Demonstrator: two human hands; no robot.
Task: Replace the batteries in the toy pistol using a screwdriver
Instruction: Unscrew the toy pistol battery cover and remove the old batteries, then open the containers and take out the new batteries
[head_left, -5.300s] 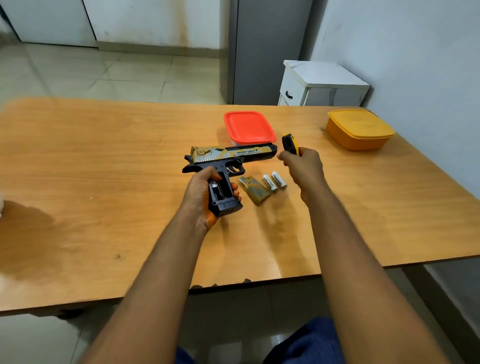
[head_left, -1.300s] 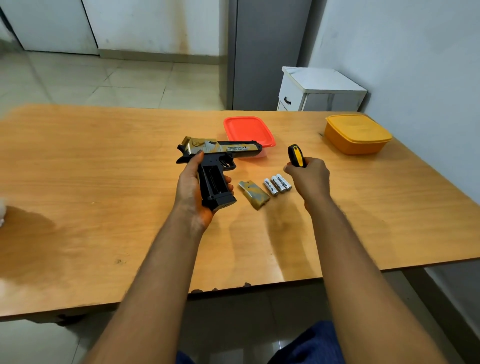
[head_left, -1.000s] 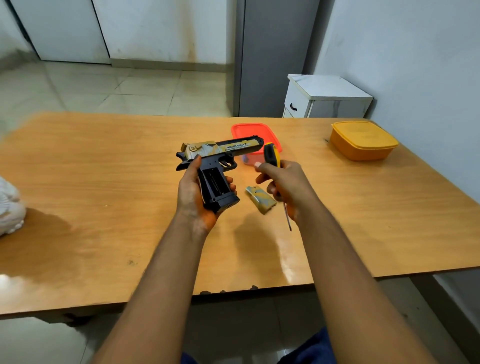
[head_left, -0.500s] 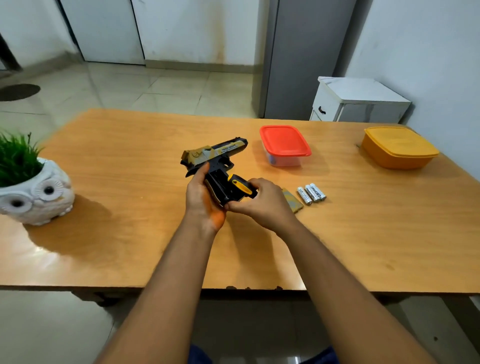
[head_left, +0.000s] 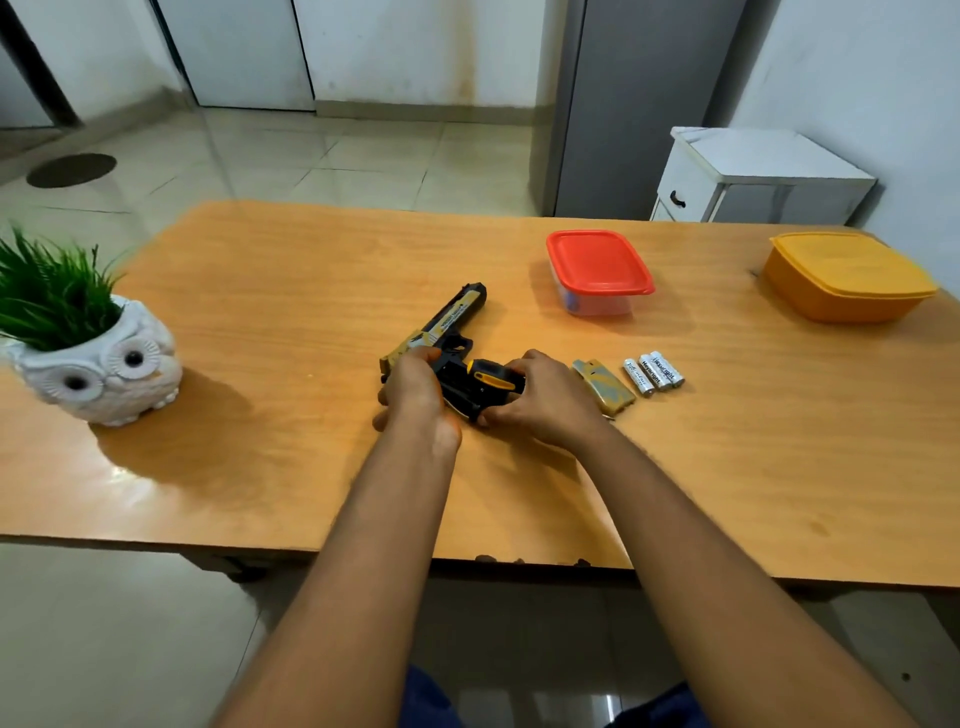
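1. Pale floor tiles and a white cabinet (head_left: 753, 176) lie beyond the wooden table (head_left: 260, 467).
2. Near the table's middle, the left hand (head_left: 415, 389) grips the toy pistol (head_left: 447, 332) around its grip, fingers curled, barrel pointing away.
3. The right hand (head_left: 540, 397) holds the screwdriver (head_left: 491, 376), fingers curled round its black-and-yellow handle, against the grip (the tip is hidden).
4. Just right of that hand lies the battery cover (head_left: 605, 387), then three batteries (head_left: 653, 373) side by side.
5. Farther back stand a red-lidded container (head_left: 597, 273) and a yellow container (head_left: 847, 283); an owl planter (head_left: 98, 358) sits at left.
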